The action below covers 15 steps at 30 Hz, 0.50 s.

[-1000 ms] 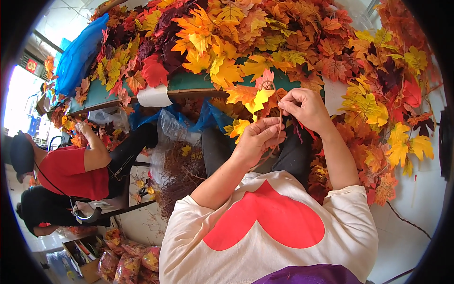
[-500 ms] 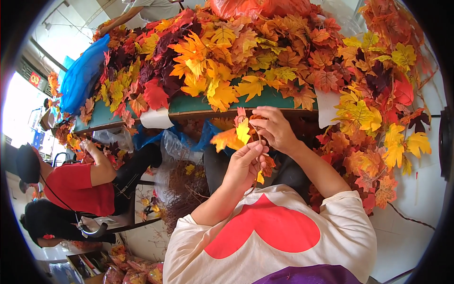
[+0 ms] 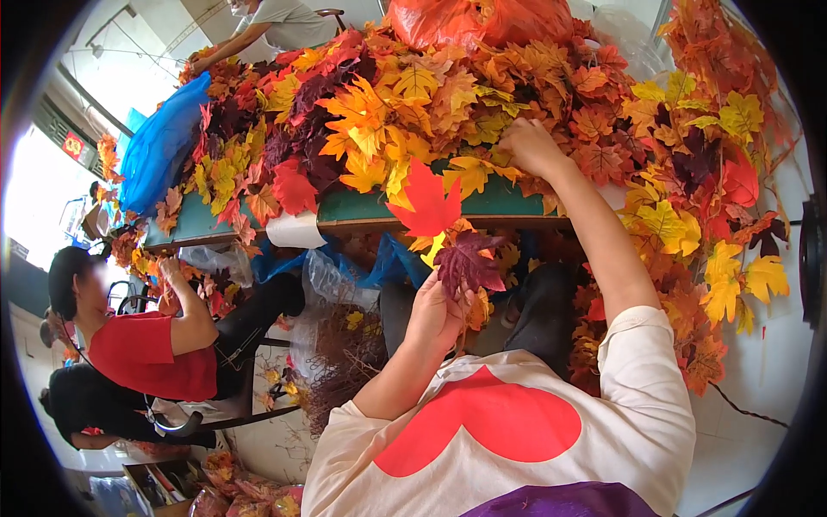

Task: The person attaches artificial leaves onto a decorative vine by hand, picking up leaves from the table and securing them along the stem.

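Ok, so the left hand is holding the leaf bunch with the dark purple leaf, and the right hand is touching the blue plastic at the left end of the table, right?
Not quite: the right hand is at the leaf pile on the green table, well away from the blue plastic, as the head view shows.

Workers (image 3: 164,351) around heaped leaves (image 3: 448,95) suggest a small workshop.

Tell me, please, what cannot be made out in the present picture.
Head view:
Leaf bunch's stems within the left hand: hidden by its fingers and the purple leaf.
What the right hand grips, if anything: hidden by the hand itself.
Orange bag's top: cut off by the upper edge.
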Tool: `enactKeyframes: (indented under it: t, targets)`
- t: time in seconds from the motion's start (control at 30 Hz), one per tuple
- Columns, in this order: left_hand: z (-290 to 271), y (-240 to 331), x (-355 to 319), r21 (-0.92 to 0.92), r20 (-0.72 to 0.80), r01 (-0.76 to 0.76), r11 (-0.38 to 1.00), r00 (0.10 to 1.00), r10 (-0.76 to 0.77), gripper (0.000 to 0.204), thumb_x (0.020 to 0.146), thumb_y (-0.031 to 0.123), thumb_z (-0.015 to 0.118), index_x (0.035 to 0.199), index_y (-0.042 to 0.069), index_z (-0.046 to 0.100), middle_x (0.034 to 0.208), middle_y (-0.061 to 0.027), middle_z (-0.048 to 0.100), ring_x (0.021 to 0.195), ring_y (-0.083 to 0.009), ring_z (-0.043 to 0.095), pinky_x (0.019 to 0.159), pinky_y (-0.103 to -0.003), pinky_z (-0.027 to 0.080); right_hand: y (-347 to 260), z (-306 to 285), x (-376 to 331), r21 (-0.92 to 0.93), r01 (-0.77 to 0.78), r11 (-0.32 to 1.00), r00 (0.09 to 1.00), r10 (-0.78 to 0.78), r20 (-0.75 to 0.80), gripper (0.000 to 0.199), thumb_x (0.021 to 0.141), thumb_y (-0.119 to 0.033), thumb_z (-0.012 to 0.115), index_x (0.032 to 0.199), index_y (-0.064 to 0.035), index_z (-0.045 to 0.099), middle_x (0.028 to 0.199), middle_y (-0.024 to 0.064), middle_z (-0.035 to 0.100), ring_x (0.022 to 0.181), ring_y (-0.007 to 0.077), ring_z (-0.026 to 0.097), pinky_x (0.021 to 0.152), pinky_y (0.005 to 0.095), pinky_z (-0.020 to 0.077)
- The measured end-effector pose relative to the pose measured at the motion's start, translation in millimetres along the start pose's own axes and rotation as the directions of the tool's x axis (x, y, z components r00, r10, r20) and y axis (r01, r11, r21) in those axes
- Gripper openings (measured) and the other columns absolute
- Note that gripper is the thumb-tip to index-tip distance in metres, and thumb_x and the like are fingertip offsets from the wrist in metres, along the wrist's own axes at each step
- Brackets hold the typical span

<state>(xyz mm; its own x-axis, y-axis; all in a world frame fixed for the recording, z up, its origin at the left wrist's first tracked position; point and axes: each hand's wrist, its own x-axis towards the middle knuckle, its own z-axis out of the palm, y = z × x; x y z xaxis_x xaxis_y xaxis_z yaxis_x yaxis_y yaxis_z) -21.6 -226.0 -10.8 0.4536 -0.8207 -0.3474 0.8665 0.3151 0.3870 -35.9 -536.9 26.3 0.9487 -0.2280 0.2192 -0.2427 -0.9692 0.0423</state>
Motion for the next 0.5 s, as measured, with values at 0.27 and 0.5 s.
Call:
enactKeyframes:
  t: [0.27,0.5]
  targets:
    - [-7,10,6,0.112,0.0,-0.098,0.989,0.995,0.098,0.02,0.091,0.007,0.043,0.109,0.007,0.05,0.098,-0.0045,0.061,0.079,-0.0129,0.061,0.06,-0.023,0.052,10,8,6,0.127,-0.009,0.992,1.0,0.009,0.004,0.011,0.073,-0.015,0.063,0.081,-0.0091,0.066,0.089,0.0038,0.062,0.099,0.0232,0.05,0.086,0.0365,0.0357]
    - [-9,4,12,0.032,-0.032,-0.035,0.999,0.999,0.036,0.02,0.092,0.012,0.041,0.109,0.006,0.051,0.099,-0.0052,0.061,0.079,-0.0149,0.061,0.063,-0.026,0.052,10,-18,-5,0.64,-0.166,0.75,0.93,0.335,-0.151,0.014,0.078,-0.018,0.063,0.087,-0.0067,0.065,0.086,0.0058,0.064,0.079,0.0192,0.06,0.072,0.0311,0.0458]
